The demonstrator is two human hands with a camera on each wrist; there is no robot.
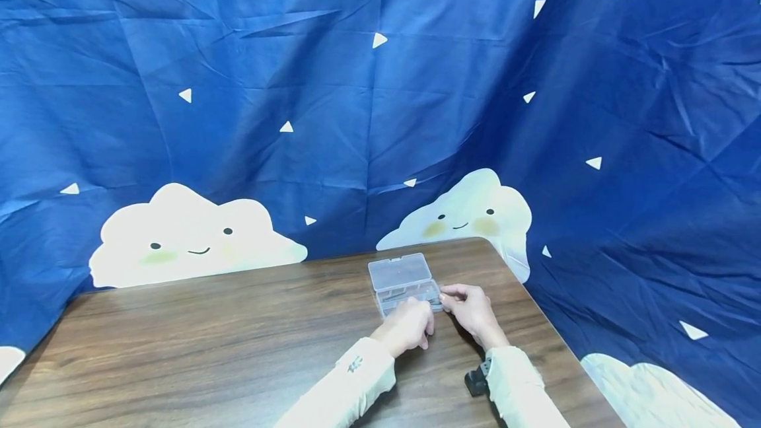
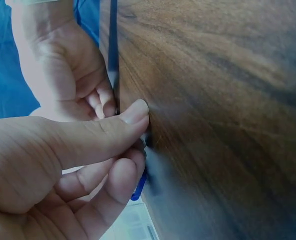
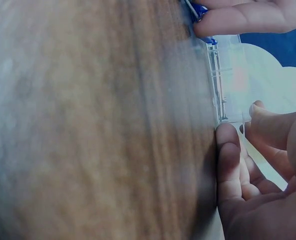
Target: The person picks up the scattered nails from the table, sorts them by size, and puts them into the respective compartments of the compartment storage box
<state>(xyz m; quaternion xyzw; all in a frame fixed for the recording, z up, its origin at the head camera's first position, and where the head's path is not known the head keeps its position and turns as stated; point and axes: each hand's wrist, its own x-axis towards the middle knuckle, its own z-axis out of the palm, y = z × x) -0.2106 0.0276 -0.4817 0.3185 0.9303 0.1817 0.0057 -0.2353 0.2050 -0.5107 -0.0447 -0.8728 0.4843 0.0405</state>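
A clear plastic compartment box lies on the table with its lid raised at the back. My left hand is over the front of the box, thumb and forefinger pinching a small blue item, mostly hidden by the fingers. In the left wrist view a bit of this blue item shows below the fingertips. My right hand grips the right end of the box between thumb and fingers. Thin metallic pieces lie inside the box in the right wrist view.
The brown wooden table extends left of the box; its right edge runs close to my right forearm. A blue curtain with white clouds hangs behind and to the right. A black device is strapped at my right wrist.
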